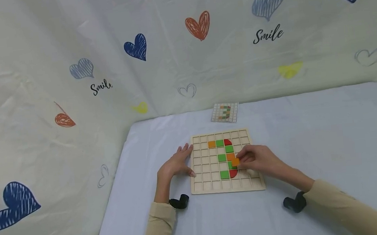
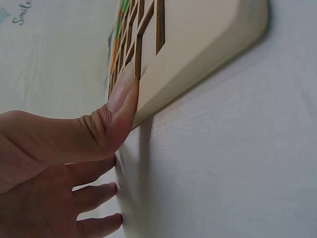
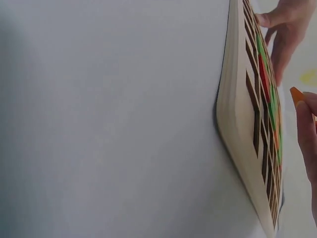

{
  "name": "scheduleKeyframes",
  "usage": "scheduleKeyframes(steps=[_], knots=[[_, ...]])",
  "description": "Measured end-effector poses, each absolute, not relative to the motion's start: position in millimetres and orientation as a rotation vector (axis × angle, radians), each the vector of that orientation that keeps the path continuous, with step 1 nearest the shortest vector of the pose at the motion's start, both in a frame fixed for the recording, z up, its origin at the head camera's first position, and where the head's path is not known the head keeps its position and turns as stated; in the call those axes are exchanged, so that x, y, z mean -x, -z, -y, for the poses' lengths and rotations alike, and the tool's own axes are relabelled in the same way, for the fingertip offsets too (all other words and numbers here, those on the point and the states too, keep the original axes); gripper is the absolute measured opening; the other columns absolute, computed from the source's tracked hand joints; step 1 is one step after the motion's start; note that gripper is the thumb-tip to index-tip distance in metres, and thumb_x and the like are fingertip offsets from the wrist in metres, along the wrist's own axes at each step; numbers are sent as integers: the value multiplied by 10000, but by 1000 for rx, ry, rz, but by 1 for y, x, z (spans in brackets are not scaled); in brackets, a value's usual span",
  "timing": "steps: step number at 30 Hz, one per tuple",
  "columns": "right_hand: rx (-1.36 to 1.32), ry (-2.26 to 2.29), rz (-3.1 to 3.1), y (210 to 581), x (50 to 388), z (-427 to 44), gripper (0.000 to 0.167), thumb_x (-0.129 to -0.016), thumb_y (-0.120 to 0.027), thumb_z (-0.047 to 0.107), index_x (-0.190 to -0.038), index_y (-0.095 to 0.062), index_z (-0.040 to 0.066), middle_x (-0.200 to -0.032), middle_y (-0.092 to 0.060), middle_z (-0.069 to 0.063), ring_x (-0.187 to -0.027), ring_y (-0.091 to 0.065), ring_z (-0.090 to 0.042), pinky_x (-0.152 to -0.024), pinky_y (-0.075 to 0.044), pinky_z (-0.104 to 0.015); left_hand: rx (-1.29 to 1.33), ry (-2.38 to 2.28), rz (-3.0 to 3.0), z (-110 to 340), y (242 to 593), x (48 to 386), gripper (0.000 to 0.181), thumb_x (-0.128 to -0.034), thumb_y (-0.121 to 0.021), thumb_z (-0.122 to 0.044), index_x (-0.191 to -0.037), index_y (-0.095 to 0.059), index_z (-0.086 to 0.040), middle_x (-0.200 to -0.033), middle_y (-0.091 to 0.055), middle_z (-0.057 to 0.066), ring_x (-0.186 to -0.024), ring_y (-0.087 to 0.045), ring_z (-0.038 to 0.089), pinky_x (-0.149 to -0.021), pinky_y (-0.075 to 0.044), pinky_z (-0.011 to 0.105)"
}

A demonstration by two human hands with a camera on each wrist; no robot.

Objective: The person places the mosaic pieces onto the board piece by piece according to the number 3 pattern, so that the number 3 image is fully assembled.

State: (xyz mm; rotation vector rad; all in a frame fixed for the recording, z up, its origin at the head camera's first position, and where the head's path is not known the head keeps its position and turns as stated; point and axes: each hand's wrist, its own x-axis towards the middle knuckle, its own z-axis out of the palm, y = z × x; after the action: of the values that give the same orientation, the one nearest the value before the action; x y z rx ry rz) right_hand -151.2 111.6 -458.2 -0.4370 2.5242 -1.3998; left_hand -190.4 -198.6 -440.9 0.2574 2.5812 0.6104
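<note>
A pale wooden grid board (image 1: 206,187) lies flat on the white-covered table. In its cells sit several green square tiles (image 1: 224,175), orange square tiles (image 1: 212,144) and two red rounded tiles (image 1: 227,142). Between thumb and fingers, my right hand (image 1: 260,158) pinches an orange square tile (image 1: 235,162) just above the board, partly covering a green tile. In the right wrist view that orange tile (image 3: 297,95) is held above the grid. My left hand (image 1: 175,165) rests at the board's left edge with its fingers spread; its thumb (image 2: 121,96) touches the rim.
Behind the board lies a small printed card (image 1: 216,118) with a coloured grid pattern. A white cloth with hearts and lettering (image 1: 170,73) hangs behind the table. Black wrist devices (image 1: 180,202) are on both arms.
</note>
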Motion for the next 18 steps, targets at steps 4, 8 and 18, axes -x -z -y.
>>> scheduleKeyframes(steps=[4,8,18], knots=[[473,1413,-2484,459,151,-101,224,-839,-817,62,-1036,-723,12,-927,-736,-37,-795,-681,-140,-716,-569,-178,-256,-610,-2582,199,439,190,1093,-752,-910,-129,-1640,-271,-121,-1729,-151,91,-1609,-74,322,-1279,-168,542],[498,1419,-2451,462,151,-90,223,-825,-835,60,-1016,-727,21,-897,-734,-22,-778,-678,-131,-705,-571,-196,-258,-614,-2573,198,438,190,1090,-757,-906,-126,-1641,-268,-124,-1730,-145,92,-1609,-69,323,-1280,-164,544],[600,1349,-2450,465,149,-59,219,-795,-859,57,-975,-741,19,-865,-727,-6,-752,-673,-90,-701,-572,-201,-259,-601,-2574,198,440,191,1094,-755,-910,-130,-1641,-268,-128,-1732,-144,80,-1610,-71,316,-1280,-169,538]])
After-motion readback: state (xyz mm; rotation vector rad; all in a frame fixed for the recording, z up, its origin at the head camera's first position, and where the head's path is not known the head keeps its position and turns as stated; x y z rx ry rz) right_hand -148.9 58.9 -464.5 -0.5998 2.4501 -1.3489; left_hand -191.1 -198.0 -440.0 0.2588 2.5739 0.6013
